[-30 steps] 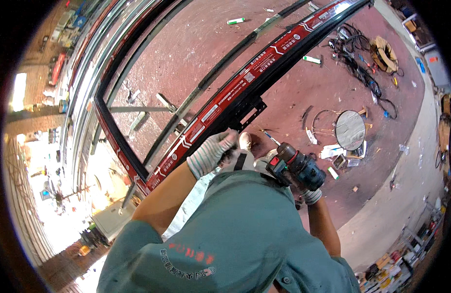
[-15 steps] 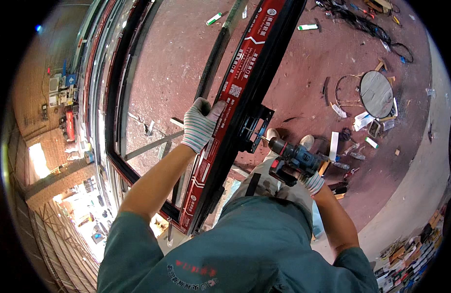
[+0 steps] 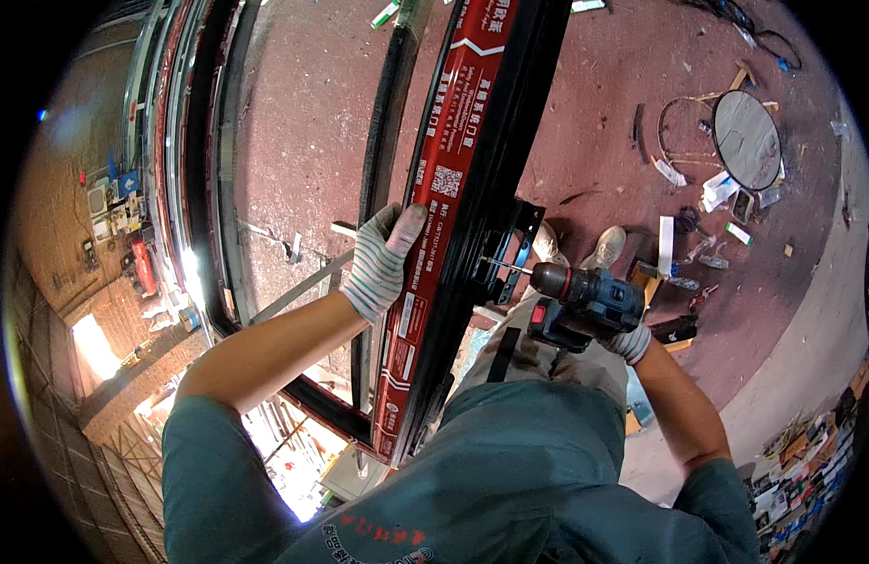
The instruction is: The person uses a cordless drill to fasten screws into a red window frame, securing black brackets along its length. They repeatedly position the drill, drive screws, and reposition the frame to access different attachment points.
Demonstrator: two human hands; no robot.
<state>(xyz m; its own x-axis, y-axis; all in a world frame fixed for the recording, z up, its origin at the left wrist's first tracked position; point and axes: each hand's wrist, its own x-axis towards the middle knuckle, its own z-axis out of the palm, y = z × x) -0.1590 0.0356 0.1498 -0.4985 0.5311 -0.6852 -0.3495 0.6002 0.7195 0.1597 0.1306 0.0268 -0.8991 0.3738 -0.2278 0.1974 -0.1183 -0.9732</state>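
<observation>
In a striped glove, my left hand (image 3: 380, 263) is wrapped round the edge of a long black frame profile (image 3: 495, 122) faced with red printed film (image 3: 448, 160). My right hand (image 3: 630, 342), gloved too, grips a blue and black cordless drill (image 3: 594, 303) at its handle; most of those fingers are hidden behind the tool. The drill's thin bit (image 3: 505, 264) points left at a black metal bracket (image 3: 519, 249) on the profile's right side. Whether the tip touches the profile I cannot tell.
A round stool (image 3: 746, 141) stands on the reddish floor at the right, with scraps and packets around it. Black cables (image 3: 768, 47) lie farther off. More long frames (image 3: 185, 122) stand at the left. My shoes (image 3: 605, 247) are just beyond the drill.
My view has shifted, so the frame looks more upright. The drill stays at the bracket in my right hand, and my left hand keeps its hold on the frame.
</observation>
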